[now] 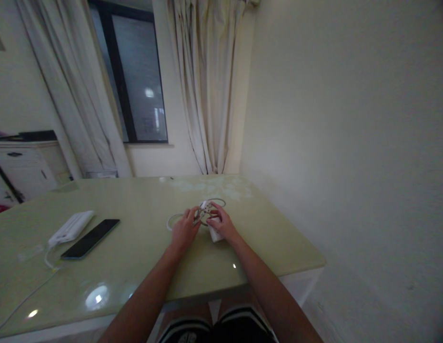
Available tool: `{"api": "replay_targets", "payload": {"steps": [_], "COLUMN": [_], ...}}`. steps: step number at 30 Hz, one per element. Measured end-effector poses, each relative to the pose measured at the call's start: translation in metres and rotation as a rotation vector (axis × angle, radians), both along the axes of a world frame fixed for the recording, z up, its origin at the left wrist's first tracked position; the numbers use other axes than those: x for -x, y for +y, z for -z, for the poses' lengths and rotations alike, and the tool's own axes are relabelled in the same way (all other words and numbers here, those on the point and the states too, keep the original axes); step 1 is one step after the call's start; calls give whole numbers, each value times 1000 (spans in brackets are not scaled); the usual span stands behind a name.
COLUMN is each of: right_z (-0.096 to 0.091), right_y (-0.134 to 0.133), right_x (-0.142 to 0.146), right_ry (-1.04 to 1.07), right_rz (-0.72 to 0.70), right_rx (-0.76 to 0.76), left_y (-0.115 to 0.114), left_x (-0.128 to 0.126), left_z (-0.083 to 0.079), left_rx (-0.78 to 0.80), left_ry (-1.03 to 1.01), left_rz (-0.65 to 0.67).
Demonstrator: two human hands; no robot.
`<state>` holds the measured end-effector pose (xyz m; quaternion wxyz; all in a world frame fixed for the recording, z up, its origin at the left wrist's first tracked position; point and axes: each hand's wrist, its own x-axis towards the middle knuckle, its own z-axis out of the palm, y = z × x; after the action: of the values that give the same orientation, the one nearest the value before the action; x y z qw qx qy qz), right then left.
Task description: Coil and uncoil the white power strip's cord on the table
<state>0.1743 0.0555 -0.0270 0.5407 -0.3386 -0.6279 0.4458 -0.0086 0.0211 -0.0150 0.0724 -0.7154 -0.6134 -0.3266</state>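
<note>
Both hands meet over a white charger block (215, 235) and its looped white cable (215, 204) on the pale green table (143, 247). My right hand (221, 223) is closed around the charger block, thumb and fingers pinching the cable above it. My left hand (185, 227) is closed too, its fingertips pinching the cable loops just left of the right hand. One loop of cable (172, 220) lies flat on the table beside my left hand, another curls behind the hands.
A dark phone (90, 238) lies face up at the left, beside a white power strip (71, 226) with a thin white cord (48, 259). A white wall runs close along the table's right edge. Curtains, a window and a white cabinet (21, 166) stand behind.
</note>
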Motion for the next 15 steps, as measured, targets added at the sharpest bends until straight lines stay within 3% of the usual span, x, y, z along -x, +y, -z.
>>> {"api": "replay_targets", "payload": {"steps": [8,15], "right_z": [-4,-1], "right_y": [-15,-14], "right_x": [5,4], "right_ry": [-163,-344], "right_rz": [-115,-10], "right_rx": [-40,-184], "left_y": [6,10], "left_x": [19,24], "left_z": [-1,1], "left_rx": [-84,-287], "left_ry": [-111,-219], "left_rz": [-102,-76]}}
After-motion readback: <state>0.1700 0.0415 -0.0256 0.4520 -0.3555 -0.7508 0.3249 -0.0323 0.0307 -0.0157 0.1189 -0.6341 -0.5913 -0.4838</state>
